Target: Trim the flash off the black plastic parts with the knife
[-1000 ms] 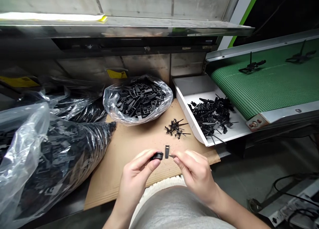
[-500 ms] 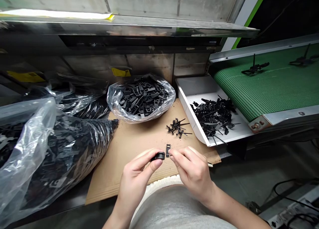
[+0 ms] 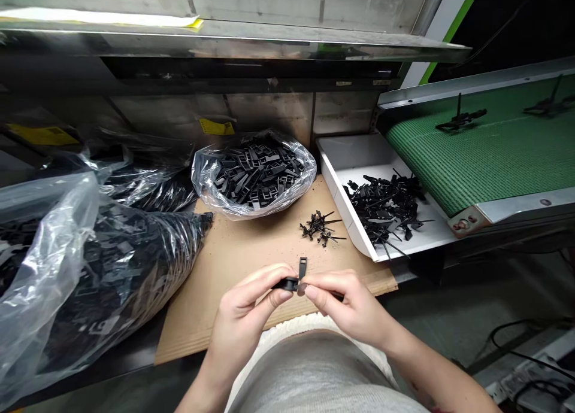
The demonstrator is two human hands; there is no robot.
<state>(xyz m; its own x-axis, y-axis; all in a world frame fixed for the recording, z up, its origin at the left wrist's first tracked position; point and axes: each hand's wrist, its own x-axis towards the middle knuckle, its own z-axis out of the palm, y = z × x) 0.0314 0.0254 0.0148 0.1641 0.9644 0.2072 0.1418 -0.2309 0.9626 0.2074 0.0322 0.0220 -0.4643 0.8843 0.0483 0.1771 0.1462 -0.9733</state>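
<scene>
Pinched in my left hand [image 3: 251, 308] is a rounded black plastic part [image 3: 286, 283], its open end turned toward my right hand [image 3: 344, 299]. My right thumb and fingers close at that end on a small dark piece [image 3: 302, 289]; its kind is unclear, and more of something dark shows under the fingers. Just beyond the fingertips is a flat black plastic clip [image 3: 303, 266] with a square window at its far end. Its near end is hidden, and I cannot tell whether it lies on the cardboard [image 3: 242, 245]. A small pile of spiky black parts [image 3: 320, 227] lies farther back.
A clear bag of black clips [image 3: 256, 173] stands behind the cardboard. To the left bulges a larger filled bag [image 3: 135, 263]. A white tray [image 3: 344, 206] of black parts sits beside a green conveyor belt [image 3: 489, 155] carrying similar parts. A metal shelf [image 3: 269, 46] crosses above.
My right hand has turned and drawn slightly nearer to me, its fingertips now at the black part in my left hand. A pale stick end behind the right hand no longer shows.
</scene>
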